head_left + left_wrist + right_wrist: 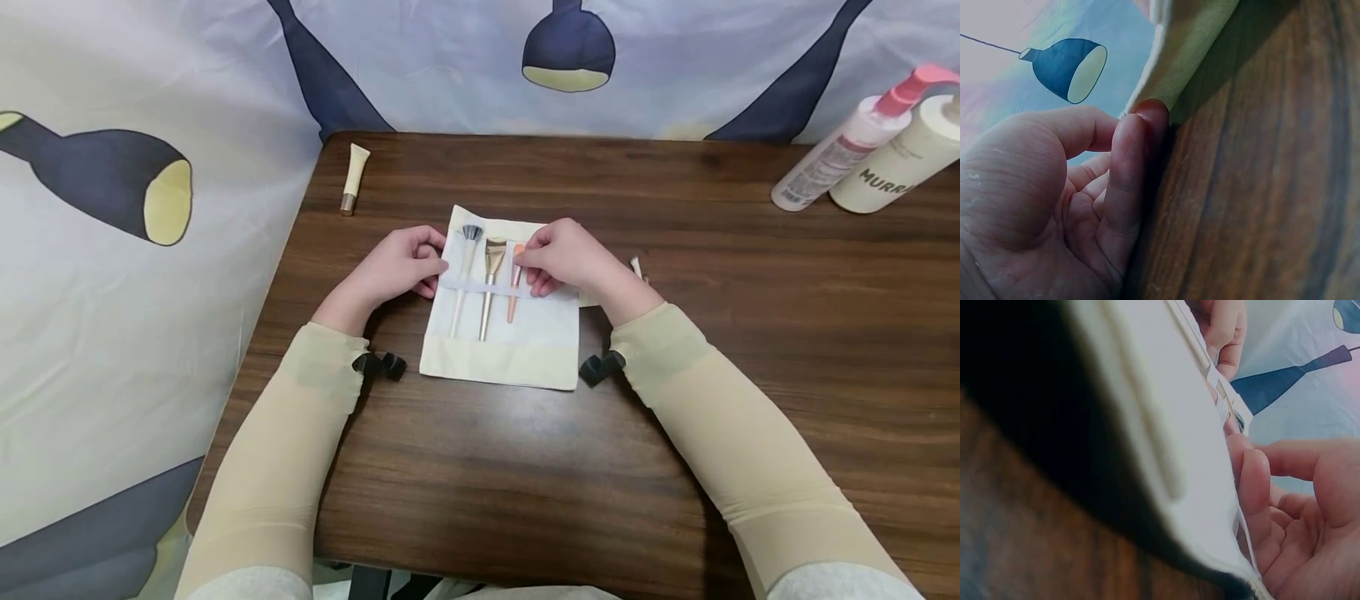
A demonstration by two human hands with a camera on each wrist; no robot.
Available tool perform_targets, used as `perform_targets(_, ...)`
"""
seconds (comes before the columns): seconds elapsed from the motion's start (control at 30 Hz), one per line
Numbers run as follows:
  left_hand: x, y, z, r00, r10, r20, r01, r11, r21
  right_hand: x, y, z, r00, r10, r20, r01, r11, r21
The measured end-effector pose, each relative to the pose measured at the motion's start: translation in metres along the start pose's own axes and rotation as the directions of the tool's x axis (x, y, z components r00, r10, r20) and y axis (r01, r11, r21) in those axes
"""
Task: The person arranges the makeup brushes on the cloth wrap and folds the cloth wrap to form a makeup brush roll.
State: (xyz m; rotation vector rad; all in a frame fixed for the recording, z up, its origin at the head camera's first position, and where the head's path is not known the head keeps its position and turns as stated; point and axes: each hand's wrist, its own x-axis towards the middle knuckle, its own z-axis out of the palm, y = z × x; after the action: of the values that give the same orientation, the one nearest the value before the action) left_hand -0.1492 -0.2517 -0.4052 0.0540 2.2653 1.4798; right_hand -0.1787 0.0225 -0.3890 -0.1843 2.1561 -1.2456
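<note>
A cream cloth brush pouch (498,364) lies unfolded on the table in the head view, with a pale elastic band across its middle. Under that band sit a white-handled makeup brush (467,265) with dark bristles, a gold flat-headed brush (491,265) and a short orange-pink brush (512,307). My right hand (566,254) pinches the short brush near its upper end, its fingers covering part of it. At the pouch's left edge, my left hand (401,262) pinches the cloth between thumb and finger; the left wrist view shows this cloth edge (1188,56) slightly raised.
A small cream tube (355,177) lies at the back left of the wooden table (450,475). Two pump bottles, one with a pink pump (832,157) and one white (892,171), stand back right. A small light-tipped object (636,267) is partly hidden behind my right wrist.
</note>
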Motion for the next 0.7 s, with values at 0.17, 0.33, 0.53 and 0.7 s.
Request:
perform_targets(0.17,-0.001,0.002,-0.001,1.0,-0.001,-0.004,0.001,1.0,0.004,0.001,-0.001,0.0,1.0,-0.01,-0.005,0.01,0.997,-0.071)
perform_targets(0.33,-0.002,0.002,-0.002,1.0,0.006,-0.008,-0.006,1.0,0.001,0.0,-0.002,0.0,0.999,-0.031,-0.023,0.029,0.995,-0.094)
perform_targets(0.53,-0.002,0.002,-0.002,1.0,-0.002,0.004,0.002,1.0,-0.002,-0.013,-0.01,-0.007,0.997,-0.07,-0.044,0.064,0.99,-0.13)
perform_targets(0.7,-0.004,0.002,-0.004,1.0,0.0,0.016,0.0,1.0,0.007,-0.034,-0.018,-0.019,0.99,-0.121,-0.065,0.115,0.989,-0.09)
